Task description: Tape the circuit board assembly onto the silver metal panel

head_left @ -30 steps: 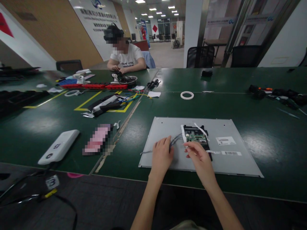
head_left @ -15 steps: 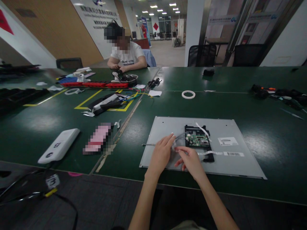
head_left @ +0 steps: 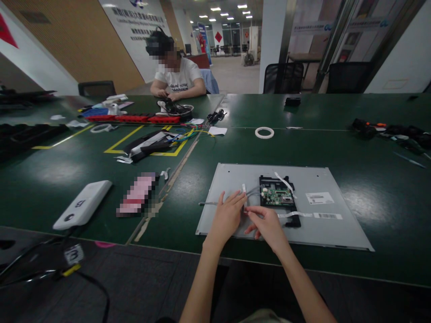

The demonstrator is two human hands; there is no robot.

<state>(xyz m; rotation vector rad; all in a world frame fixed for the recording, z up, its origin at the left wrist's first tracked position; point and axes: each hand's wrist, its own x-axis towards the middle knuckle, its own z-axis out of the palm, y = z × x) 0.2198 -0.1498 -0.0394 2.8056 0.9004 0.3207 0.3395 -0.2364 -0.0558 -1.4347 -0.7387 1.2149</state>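
Observation:
A grey metal panel (head_left: 323, 224) lies flat on the green table (head_left: 235, 148) in front of me. On it sits a small green circuit board (head_left: 276, 195) in a black frame, with grey wires (head_left: 252, 193) running left and white tape strips around it. My left hand (head_left: 227, 215) rests on the panel over the wires, fingers stretched toward a white tape strip (head_left: 244, 188). My right hand (head_left: 267, 224) is just beside it, thumb and forefinger pinched together near the strip's lower end; what they pinch is too small to make out.
A white device (head_left: 82, 204) and a pink item (head_left: 138, 194) lie to the left. A tape roll (head_left: 264, 132) sits behind the panel, black tools (head_left: 387, 131) far right. Another person (head_left: 177, 74) works across the table beside red trays (head_left: 134, 120) and coloured wires.
My right hand moved left from the circuit board to meet my left hand at the wires. The white strip beside the board now stands near my left fingertips.

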